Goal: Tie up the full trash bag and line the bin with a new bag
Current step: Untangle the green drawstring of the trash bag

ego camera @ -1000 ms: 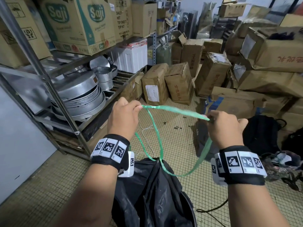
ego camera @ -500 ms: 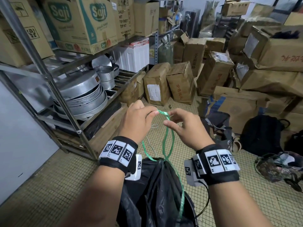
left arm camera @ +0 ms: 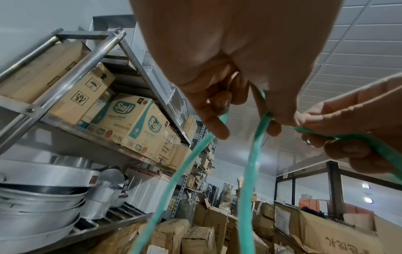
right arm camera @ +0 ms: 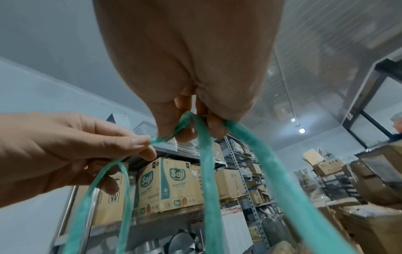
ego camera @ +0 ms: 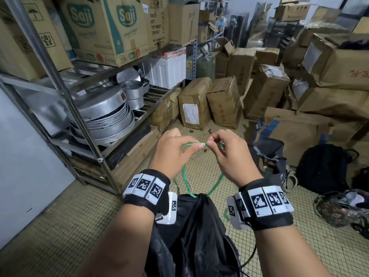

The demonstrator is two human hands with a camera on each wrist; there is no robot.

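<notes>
A full black trash bag [ego camera: 197, 232] stands low in the head view, its neck gathered between my forearms. A green plastic string [ego camera: 186, 181] rises from the neck in loops to both hands. My left hand [ego camera: 175, 150] pinches the string [left arm camera: 252, 154] between thumb and fingertips. My right hand [ego camera: 223, 152] pinches the string [right arm camera: 206, 171] too, right beside the left, fingertips nearly touching above the bag. Several green strands hang down from both hands. No bin shows in any view.
A metal rack [ego camera: 83, 120] on the left holds stacked metal pans [ego camera: 107, 118] and cardboard boxes [ego camera: 103, 27]. More cartons [ego camera: 225, 100] pile up ahead and to the right. A black backpack [ego camera: 323, 166] and loose bags lie on the tiled floor [ego camera: 60, 226] at right.
A second ago my hands were apart with the green string stretched taut between them. They have come together above the bag, and the string now hangs in slack loops.
</notes>
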